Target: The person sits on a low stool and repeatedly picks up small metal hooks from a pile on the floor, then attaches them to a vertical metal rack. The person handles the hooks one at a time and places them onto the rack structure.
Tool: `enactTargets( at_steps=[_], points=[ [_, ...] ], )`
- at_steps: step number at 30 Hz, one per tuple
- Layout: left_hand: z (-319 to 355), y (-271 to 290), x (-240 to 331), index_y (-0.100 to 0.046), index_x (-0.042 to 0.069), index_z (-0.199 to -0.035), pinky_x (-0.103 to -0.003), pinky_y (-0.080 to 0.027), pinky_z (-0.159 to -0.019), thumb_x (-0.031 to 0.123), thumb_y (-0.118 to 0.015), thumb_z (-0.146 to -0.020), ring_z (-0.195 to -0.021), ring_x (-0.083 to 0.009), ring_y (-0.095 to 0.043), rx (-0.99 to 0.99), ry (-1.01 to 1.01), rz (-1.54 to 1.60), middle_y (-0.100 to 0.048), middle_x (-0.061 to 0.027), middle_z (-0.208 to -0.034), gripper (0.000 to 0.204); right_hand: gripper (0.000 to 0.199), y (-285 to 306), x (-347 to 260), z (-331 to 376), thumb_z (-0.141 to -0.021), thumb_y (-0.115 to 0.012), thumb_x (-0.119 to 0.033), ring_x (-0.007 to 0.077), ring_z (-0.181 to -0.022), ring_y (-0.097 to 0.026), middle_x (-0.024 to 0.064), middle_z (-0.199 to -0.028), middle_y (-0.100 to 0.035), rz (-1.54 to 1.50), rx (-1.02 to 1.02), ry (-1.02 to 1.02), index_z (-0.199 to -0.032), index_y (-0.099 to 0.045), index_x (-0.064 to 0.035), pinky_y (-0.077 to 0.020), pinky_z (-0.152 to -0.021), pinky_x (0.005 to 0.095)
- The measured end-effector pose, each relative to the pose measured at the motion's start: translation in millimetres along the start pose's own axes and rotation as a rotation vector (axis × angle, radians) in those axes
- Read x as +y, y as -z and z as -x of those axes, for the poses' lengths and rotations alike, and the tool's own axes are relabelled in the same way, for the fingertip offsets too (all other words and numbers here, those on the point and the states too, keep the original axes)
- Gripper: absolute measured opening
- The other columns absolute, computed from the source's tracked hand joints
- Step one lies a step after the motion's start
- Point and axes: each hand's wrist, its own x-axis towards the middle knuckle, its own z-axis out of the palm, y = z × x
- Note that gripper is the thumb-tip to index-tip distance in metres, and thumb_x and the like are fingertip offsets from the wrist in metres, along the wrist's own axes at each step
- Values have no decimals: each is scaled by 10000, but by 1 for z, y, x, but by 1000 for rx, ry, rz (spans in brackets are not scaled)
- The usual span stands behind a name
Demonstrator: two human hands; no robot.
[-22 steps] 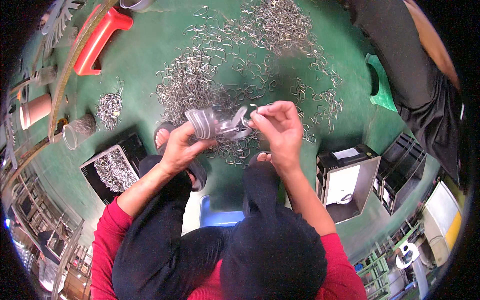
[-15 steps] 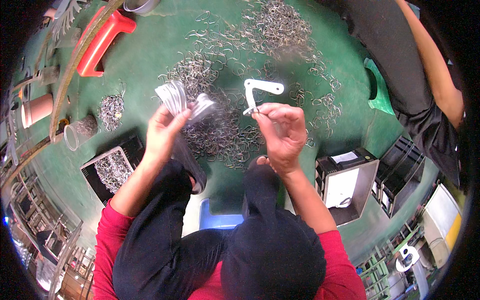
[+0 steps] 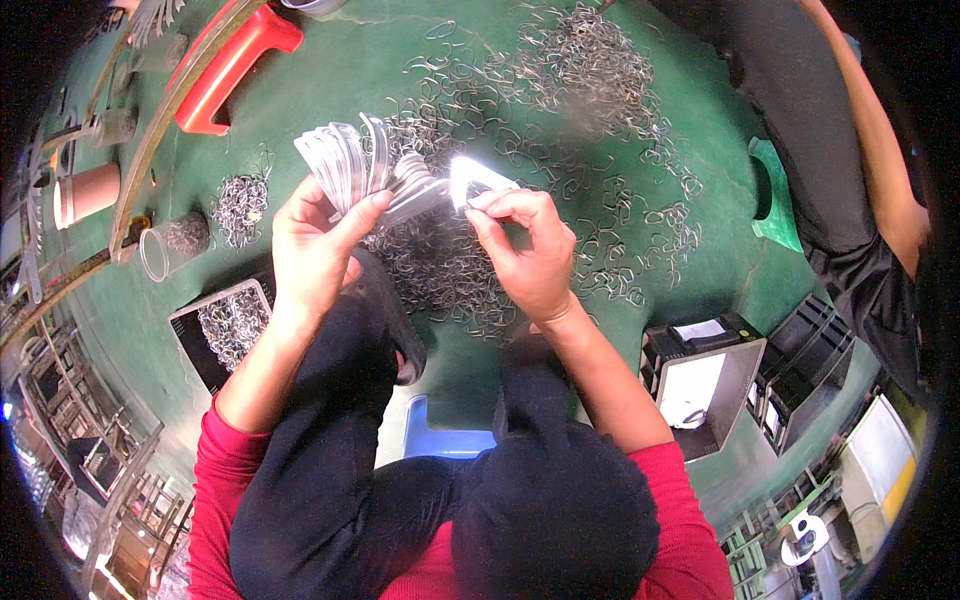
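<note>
My left hand [image 3: 315, 235] grips a fanned stack of flat metal clips [image 3: 355, 165] raised above the green floor. My right hand [image 3: 530, 250] pinches a single shiny metal clip [image 3: 478, 182] and holds it against the right end of the stack. Below both hands lies a wide scatter of loose metal clips [image 3: 560, 110] on the green floor [image 3: 330, 80]. My knees in black trousers sit under my forearms.
A black tray [image 3: 225, 325] of clips lies at the left, near a small clip pile [image 3: 242, 205] and a clear cup [image 3: 170, 245]. A red handle [image 3: 230, 65] lies at the top left. Another person [image 3: 850, 180] sits at the right. Black crates [image 3: 705, 375] stand at the lower right.
My hands, apart half a second ago, have come together again. The right hand has brought a clip to the stack in my left hand.
</note>
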Motion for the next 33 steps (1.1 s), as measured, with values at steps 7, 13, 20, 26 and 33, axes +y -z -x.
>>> enactTargets(
  at_steps=[7, 13, 20, 26, 33],
  points=[
    [5, -1, 1, -637, 13, -1019, -238, -468, -779, -28, -700, -786, -838, -88, -612, -38, -18, -41, -678, -43, -942, 245, 198, -5, -6, -4, -773, -689, 58, 121, -764, -648, 101, -874, -669, 61, -46, 14, -886, -544, -16, -532, -683, 244],
    [8, -2, 1, -638, 41, -1042, -156, -415, -530, -37, -662, -815, -690, -32, -569, -34, -62, -85, -676, -31, -941, 241, 165, -8, -3, -5, -776, -688, -37, 222, -710, -645, 88, -840, -643, 102, -48, 90, -903, -583, -53, -516, -613, 326],
    [6, 6, 5, -631, 38, -1040, -165, -378, -437, -52, -649, -817, -600, -39, -541, 30, -20, 50, -676, -55, -934, 241, 126, 37, 98, -37, -847, -626, -130, 158, -753, -614, 82, -818, -649, 430, 42, -258, -898, -640, -15, -485, -680, 304],
    [2, 15, 3, -632, 27, -1030, -276, -484, -817, -64, -654, -810, -880, -112, -626, 2, -90, -14, -677, -75, -995, 239, 227, 62, 179, -97, -717, -693, -320, 311, -843, -656, 118, -885, -692, 747, 28, -606, -872, -711, -155, -508, -723, 427],
    [4, 11, 2, -628, 40, -1026, -223, -489, -637, -61, -651, -816, -748, -75, -606, 30, -68, -17, -676, -63, -967, 234, 355, 50, 183, -123, -694, -716, -401, 337, -902, -658, 147, -943, -691, 968, -111, -816, -866, -724, -91, -515, -766, 429]
  ],
)
